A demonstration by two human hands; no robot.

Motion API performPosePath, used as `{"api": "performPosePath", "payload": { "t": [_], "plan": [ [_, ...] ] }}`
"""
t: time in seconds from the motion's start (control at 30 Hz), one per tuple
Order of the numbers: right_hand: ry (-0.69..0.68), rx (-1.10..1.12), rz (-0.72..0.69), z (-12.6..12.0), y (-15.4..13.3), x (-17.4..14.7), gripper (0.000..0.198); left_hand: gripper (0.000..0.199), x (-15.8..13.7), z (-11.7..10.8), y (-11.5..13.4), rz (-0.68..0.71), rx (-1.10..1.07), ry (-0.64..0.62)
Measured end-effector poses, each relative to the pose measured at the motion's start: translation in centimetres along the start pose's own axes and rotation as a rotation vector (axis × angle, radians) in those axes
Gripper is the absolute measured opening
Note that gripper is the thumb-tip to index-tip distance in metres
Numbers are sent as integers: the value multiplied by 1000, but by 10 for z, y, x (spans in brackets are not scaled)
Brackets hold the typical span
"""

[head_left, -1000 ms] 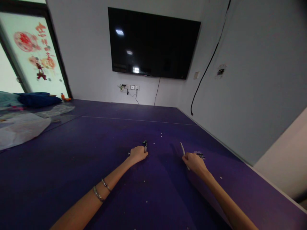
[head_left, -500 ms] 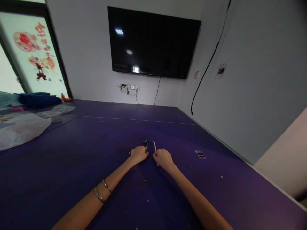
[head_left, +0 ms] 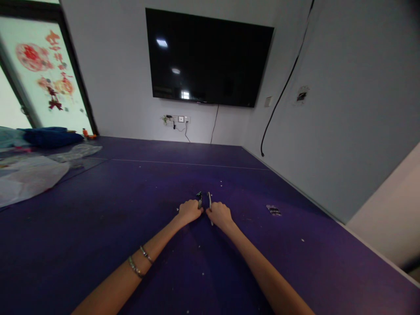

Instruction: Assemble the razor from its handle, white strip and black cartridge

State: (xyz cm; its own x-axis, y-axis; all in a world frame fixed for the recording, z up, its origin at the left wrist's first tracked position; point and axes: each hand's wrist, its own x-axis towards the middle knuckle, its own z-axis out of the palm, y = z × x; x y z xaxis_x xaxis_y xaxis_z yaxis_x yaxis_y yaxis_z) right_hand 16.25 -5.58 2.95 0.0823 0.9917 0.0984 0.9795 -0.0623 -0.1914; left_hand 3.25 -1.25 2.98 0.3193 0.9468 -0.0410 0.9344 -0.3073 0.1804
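My left hand [head_left: 189, 211] is closed round the handle of a small razor [head_left: 200, 199], its dark, greenish head pointing away from me. Just to its right, my right hand [head_left: 219, 214] grips a white toothbrush [head_left: 210, 199]. The brush stands roughly upright in the view, head away from me, its lower end poking out below the fingers. Only a narrow gap parts the two hands. Both are low over the purple floor surface [head_left: 157, 262]; whether they rest on it, I cannot tell. Fingers hide most of both handles.
A small dark, shiny packet [head_left: 273, 210] lies to the right of my hands. White plastic sheeting [head_left: 36, 177] and a dark blue cloth [head_left: 52, 137] are at the left. A black cable [head_left: 285, 89] hangs along the right wall, and a television [head_left: 210, 59] is mounted ahead.
My right hand has shifted slightly left with the toothbrush, closer to the razor, and the toothbrush stands a little more upright. My left hand stays nearly where it was.
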Motion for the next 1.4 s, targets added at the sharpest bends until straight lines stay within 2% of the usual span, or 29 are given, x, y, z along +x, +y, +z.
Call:
{"api": "performPosePath", "payload": {
  "t": [0.17, 0.3, 0.4, 0.57, 0.7, 0.83, 1.0, 1.4],
  "plan": [
    [17, 45, -10, -4, 8, 2, 38, 43, 3, 0, -5, 13, -45, 30],
    [26, 142, -22, -24, 41, 8, 30, 41, 7, -1, -15, -24, -103, 82],
    [82, 201, -128, -45, 81, 14, 21, 34, 11, -1, -23, -62, -122, 135],
    [149, 171, -297, -69, 163, 15, 29, 33, 16, 2, -32, -102, -178, 176],
    [118, 102, -266, -75, 227, 11, 41, 32, 20, 5, -36, -96, -217, 194],
    [10, 38, -219, -75, 271, 5, 46, 31, 23, 7, -38, -93, -221, 206],
    [-84, -19, -176, -74, 291, 2, 51, 31, 22, 7, -40, -69, -225, 224],
    [-138, 16, -126, -54, 294, 11, 60, 31, 24, 8, -43, -66, -241, 264]
  ]
}}
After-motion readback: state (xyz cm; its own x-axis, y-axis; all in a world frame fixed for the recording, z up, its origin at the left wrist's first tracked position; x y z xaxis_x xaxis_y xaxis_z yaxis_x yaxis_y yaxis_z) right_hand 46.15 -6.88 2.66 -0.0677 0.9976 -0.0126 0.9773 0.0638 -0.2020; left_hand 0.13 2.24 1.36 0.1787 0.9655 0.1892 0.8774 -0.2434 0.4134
